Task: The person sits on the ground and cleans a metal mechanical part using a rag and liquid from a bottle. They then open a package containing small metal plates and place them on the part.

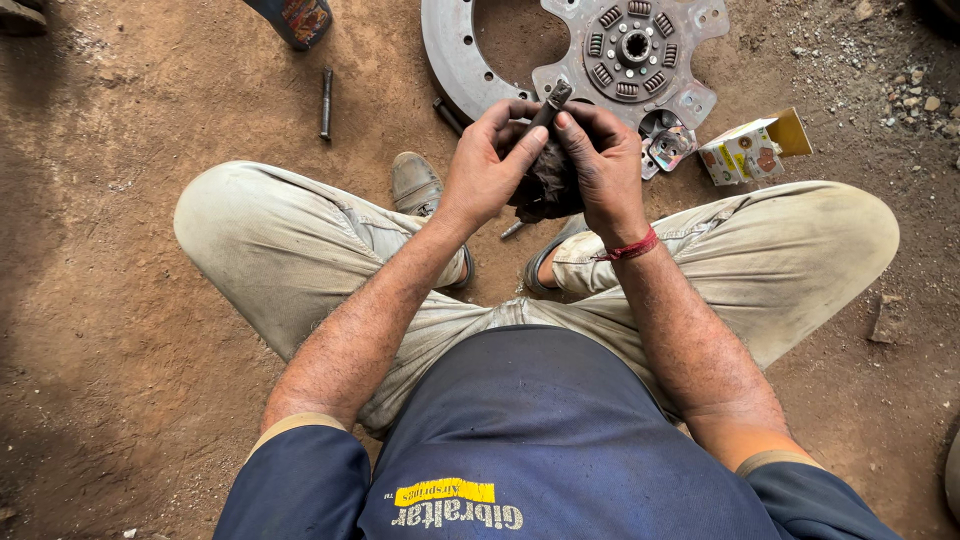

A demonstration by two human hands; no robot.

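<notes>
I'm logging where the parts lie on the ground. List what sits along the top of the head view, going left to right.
Loose bolt → metal ring → clutch disc → small open carton. In front of the ring and disc, the left hand and right hand hold a dark rag around a bolt.

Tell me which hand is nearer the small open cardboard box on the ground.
Right. The right hand holds a dark rag just left of the cardboard box; the left hand is farther left.
</notes>
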